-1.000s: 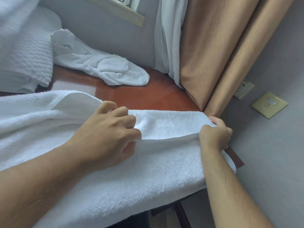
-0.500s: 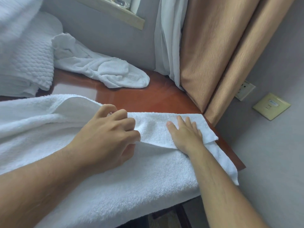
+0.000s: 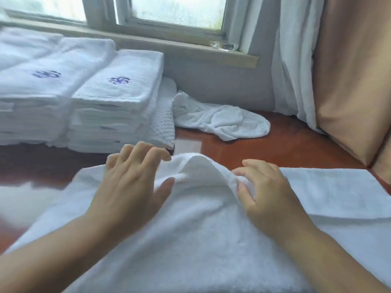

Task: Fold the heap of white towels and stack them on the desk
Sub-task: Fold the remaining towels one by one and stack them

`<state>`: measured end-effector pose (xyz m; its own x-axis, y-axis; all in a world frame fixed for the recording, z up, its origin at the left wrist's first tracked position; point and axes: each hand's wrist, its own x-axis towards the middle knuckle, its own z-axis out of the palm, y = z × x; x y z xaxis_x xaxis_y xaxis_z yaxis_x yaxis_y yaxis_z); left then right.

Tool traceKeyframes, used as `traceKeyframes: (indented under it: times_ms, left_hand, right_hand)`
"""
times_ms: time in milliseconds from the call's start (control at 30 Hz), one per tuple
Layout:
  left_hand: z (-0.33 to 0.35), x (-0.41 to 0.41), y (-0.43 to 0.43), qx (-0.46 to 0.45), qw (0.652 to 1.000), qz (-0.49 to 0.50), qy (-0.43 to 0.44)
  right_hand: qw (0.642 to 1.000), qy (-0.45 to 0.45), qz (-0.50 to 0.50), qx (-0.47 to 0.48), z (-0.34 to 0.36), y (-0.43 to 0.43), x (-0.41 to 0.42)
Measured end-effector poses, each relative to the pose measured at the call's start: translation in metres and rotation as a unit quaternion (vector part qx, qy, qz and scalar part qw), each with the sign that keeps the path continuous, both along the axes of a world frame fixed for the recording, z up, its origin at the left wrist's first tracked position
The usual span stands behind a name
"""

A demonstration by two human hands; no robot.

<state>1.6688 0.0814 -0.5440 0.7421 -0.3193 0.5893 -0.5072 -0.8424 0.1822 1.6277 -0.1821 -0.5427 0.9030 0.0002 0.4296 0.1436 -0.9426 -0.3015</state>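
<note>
A large white towel point(image 3: 190, 229) lies spread over the red-brown desk point(image 3: 292, 144) right in front of me. Its right end point(image 3: 338, 193) is folded over flat. Between my hands the far edge rises in a hump point(image 3: 198, 166). My left hand point(image 3: 133, 182) rests on the towel with its fingers spread and fairly straight, the thumb against the hump's left side. My right hand point(image 3: 264, 193) pinches the hump's right side between thumb and curled fingers. Two stacks of folded white towels point(image 3: 118, 92) with blue embroidery stand at the back left. A crumpled towel point(image 3: 222, 121) lies behind.
A white knitted cloth point(image 3: 165, 123) leans against the nearer stack. A window sill point(image 3: 190, 49) with a small clear object point(image 3: 224, 46) runs along the back wall. White and tan curtains point(image 3: 338, 81) hang at the right, down to the desk.
My view has swung up and left, bringing the stacks and window into sight. My right hand moved left from the towel's right end to its middle. My left hand's fingers uncurled.
</note>
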Motion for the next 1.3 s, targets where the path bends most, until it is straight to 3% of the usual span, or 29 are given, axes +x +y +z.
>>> traceKeyframes:
  times_ms: [200,300,367,500,667,867,1100,1200,1300]
  left_hand:
    - [-0.014,-0.015,0.107,-0.060,0.979,0.117,0.159]
    - [-0.020,-0.008,0.124,-0.124,0.968,0.096,0.196]
    - [-0.018,0.004,0.124,-0.113,0.969,0.077,0.204]
    - [-0.012,0.024,0.113,-0.063,0.976,0.048,0.203]
    - [-0.012,0.037,0.102,-0.142,0.978,0.058,0.137]
    - [0.017,0.052,0.131,-0.334,0.927,0.057,0.160]
    - [0.022,0.050,0.175,-0.403,0.899,-0.016,0.170]
    - [0.010,0.034,0.182,-0.474,0.852,-0.034,0.218]
    - [-0.011,0.015,0.173,-0.560,0.779,-0.057,0.277]
  right_hand:
    - [0.972,-0.120,0.199,-0.019,0.007,0.093,-0.006]
    - [0.948,-0.105,0.298,-0.036,-0.005,0.128,-0.004]
    - [0.930,-0.059,0.359,-0.048,-0.015,0.143,-0.001]
    - [0.930,0.015,0.368,-0.012,-0.024,0.147,0.001]
    - [0.933,0.018,0.360,-0.026,-0.019,0.145,-0.002]
    - [0.923,0.057,0.371,-0.078,-0.011,0.145,0.015]
    - [0.929,0.124,0.346,-0.050,-0.012,0.148,0.043]
    - [0.925,0.115,0.356,-0.072,-0.013,0.150,0.044]
    - [0.918,-0.026,0.382,-0.105,-0.013,0.151,0.037]
